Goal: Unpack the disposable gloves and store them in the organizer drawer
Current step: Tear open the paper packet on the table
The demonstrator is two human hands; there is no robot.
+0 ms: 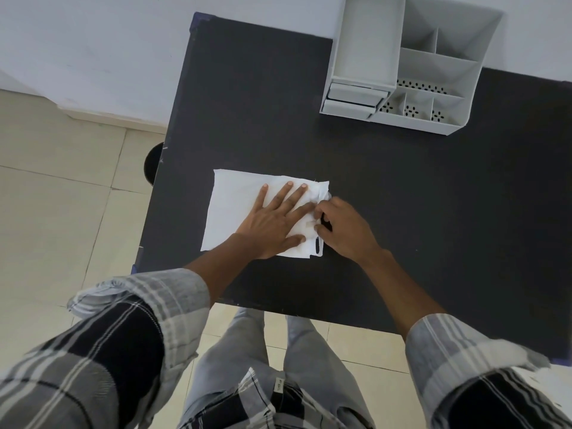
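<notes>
A flat white glove packet point(235, 209) lies on the black table point(402, 212), near its left front part. My left hand point(272, 221) rests flat on the packet with fingers spread, pressing it down. My right hand point(343, 227) is at the packet's right edge, its fingertips pinched on that edge beside a small strip of tape. The grey organizer point(411, 60) stands at the table's back right. Its two small drawers point(356, 99) face me at the lower left of the unit and look pushed in.
The organizer has several open-top compartments, some with perforated floors. A white wall runs behind the table. Tiled floor lies to the left and below the front edge, and a dark round object point(153, 162) sits on the floor beside the table's left edge.
</notes>
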